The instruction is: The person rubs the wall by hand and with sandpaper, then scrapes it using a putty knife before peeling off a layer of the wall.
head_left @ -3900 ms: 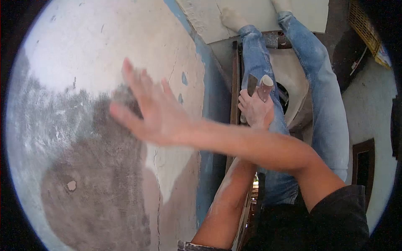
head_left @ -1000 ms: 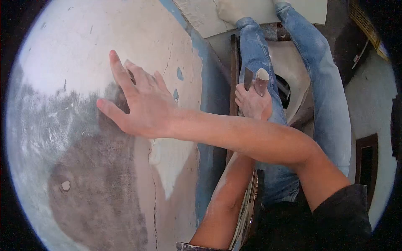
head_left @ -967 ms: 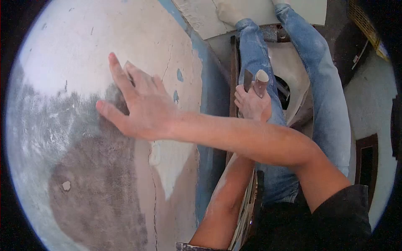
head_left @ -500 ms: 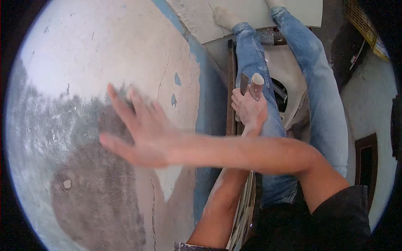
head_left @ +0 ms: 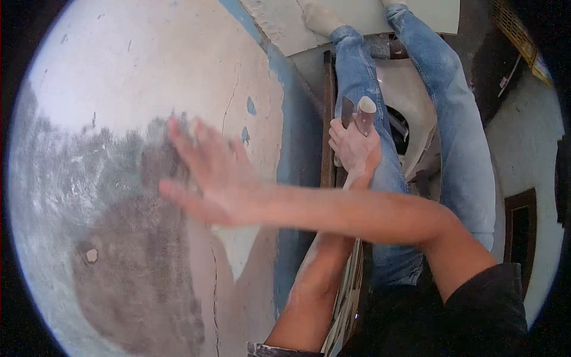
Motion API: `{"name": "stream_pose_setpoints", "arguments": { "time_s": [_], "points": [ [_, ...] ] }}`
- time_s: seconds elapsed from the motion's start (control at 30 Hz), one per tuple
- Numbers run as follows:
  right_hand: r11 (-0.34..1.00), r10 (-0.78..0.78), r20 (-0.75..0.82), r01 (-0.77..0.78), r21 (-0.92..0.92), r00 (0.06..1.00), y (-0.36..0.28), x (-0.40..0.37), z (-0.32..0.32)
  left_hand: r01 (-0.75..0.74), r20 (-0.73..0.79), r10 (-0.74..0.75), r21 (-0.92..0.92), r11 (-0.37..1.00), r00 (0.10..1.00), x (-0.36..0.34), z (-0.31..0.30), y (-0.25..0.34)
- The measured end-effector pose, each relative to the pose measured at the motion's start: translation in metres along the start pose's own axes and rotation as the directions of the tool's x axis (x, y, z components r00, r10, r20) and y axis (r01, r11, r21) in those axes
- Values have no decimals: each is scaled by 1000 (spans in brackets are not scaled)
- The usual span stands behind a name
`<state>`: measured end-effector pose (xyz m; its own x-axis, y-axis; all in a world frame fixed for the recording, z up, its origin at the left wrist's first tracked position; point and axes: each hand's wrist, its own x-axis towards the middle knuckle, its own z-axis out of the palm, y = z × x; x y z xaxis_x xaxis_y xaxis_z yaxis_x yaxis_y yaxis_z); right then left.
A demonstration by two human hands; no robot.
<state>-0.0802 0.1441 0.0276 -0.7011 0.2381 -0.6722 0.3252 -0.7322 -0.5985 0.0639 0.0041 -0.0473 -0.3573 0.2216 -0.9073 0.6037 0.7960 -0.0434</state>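
Note:
My right hand (head_left: 214, 172) reaches across to the left over a worn wall (head_left: 178, 65), fingers and thumb spread, blurred by motion. Its fingertips overlap the edge of a rough grey patch (head_left: 131, 268) in this view. Nothing shows in its fingers. My left hand (head_left: 357, 149) is wrapped round a scraper with a flat dark metal blade (head_left: 347, 110) and a rolled tube of sheet material (head_left: 366, 116), brownish outside and pale inside. The scraper's handle is hidden in the grip. This hand is close over my jeans-covered leg.
Cracks and blue chips (head_left: 251, 106) mark the wall, with a blue painted border (head_left: 297, 149) along its edge. Between my legs is a pale plastic seat (head_left: 398, 83) with a dark opening. A yellow basket (head_left: 517, 38) stands at the upper right, and a brown frame (head_left: 520, 235) is at the right.
My right hand has shifted slightly to the right over the wall, still spread. My left hand keeps its hold on the scraper and the rolled tube, almost in place.

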Motion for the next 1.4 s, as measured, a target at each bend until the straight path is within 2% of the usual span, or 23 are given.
{"name": "stream_pose_setpoints", "arguments": {
  "time_s": [0.1,0.2,0.3,0.4,0.5,0.6,0.7,0.8,0.9,1.0,1.1,1.2,1.3,1.4],
  "points": [
    [998,36,-89,-41,-46,995,3,16,1,5,3,-5,5,1000,1000,-1,-5,2],
    [998,-51,-1,50,-22,999,-18,-17,8,-17,-16,17,-10,1000,1000,2,-4,2],
    [995,-73,3,73,-64,997,-16,-16,2,-28,-36,27,-31,999,999,0,-1,1],
    [986,62,88,-75,151,994,-14,-1,-28,-23,-35,22,-14,1000,999,-2,1,-3],
    [990,-139,39,137,39,990,-24,-36,3,-32,-36,32,-1,999,999,4,0,-1],
    [979,-205,-41,206,9,978,-11,-51,35,-34,-30,33,-24,999,999,-4,-1,-1],
    [985,-168,31,167,41,985,-8,-51,35,-24,-30,22,-42,999,999,2,-5,3],
    [992,-124,-42,123,-36,991,5,-19,22,-6,-17,5,-53,999,1000,-2,-5,2],
    [1000,-3,-97,3,8,995,8,17,7,-11,-32,9,-47,999,999,-2,1,-1],
    [999,-23,36,22,35,999,-9,-9,9,-2,-29,2,-24,1000,1000,2,5,-3],
    [998,-62,61,60,22,996,-2,-14,8,8,-32,-10,-44,999,999,2,7,-2],
    [1000,4,-78,-3,11,997,0,15,4,9,-32,-10,-41,999,999,-2,8,-7],
    [998,-28,-73,32,60,997,-2,10,6,3,-21,-4,-41,999,1000,3,1,-1],
    [996,-87,-30,87,6,996,0,-3,8,-1,-17,0,-20,1000,1000,3,3,-1]
  ]
}}
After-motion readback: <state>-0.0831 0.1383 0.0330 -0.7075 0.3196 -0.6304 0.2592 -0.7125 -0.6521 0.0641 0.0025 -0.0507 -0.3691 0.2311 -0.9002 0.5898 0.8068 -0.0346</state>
